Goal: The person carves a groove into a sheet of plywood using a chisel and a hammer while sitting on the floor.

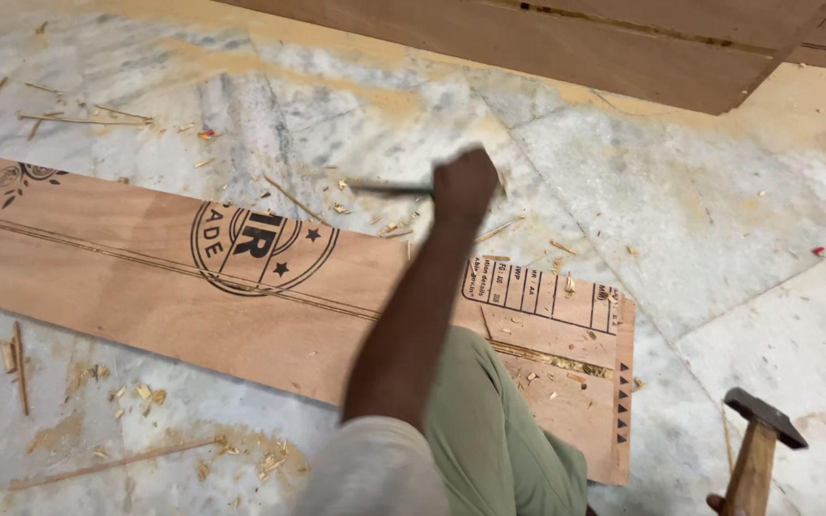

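Plank (145, 277) of reddish plywood, flat on pale marble floor (719, 220), running from the left edge to just short of the hammer. Bears a round black stamp, a printed table near the right end and a row of small black triangles down that end. Carries a long thin groove (270, 291) along its length, ragged and splintered pale at the right end near the knee (480, 411) in green trousers that rests on it. Judging by that groove and the litter, looks partly worked: line cut most of the way, right end rough and unfinished.

Left hand (466, 186) beyond the plank's far edge, blurred, closed in a fist around a thin dark tool (389, 189) that sticks out leftward; kind of tool not clear. Right hand (716, 503) barely in view at the bottom right, only a sliver showing, wrapped about the wooden handle of a hammer (755, 449) held upright, dark head uppermost, well apart from the plank's end.

By count: one plank underfoot, one hammer, one thin tool, two hands. One more brown board (547, 43) along the top edge, perhaps a second in the corner. Wood chips (145, 392) and long splinters far too many to number, thickest beside the near edge.
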